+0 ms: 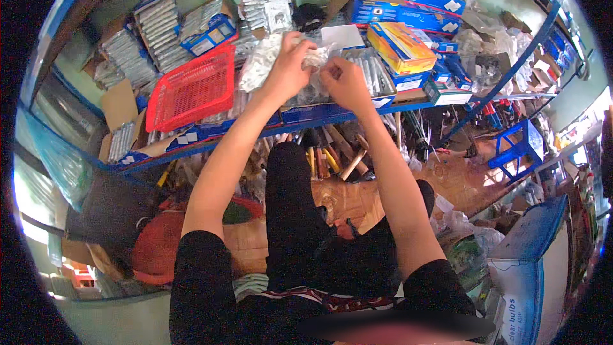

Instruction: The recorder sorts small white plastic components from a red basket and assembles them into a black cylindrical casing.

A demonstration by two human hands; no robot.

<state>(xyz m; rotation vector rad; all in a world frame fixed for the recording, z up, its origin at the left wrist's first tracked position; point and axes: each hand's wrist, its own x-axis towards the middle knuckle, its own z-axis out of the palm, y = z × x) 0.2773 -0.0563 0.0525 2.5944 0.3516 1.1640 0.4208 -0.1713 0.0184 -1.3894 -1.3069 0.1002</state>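
A transparent plastic bag (257, 67) full of small white pieces lies at the front of the shelf, tilted under my hands. My left hand (292, 67) reaches over its top, fingers curled round the gathered plastic. Just to the right, my right hand (345, 84) is closed in a pinch at the bag's loose end. What the white pieces are is too small to tell. Beside the bag on the left sits a red plastic basket (191, 89). Packed metal parts in an open box (372, 71) lie right behind my right hand.
Several boxes of wrapped parts (156, 25) line the back of the shelf. A yellow and red box (402, 48) stands on blue boxes at the right. Below the blue shelf edge (306, 114) are wooden-handled tools (353, 160). A blue stool (520, 150) stands on the right.
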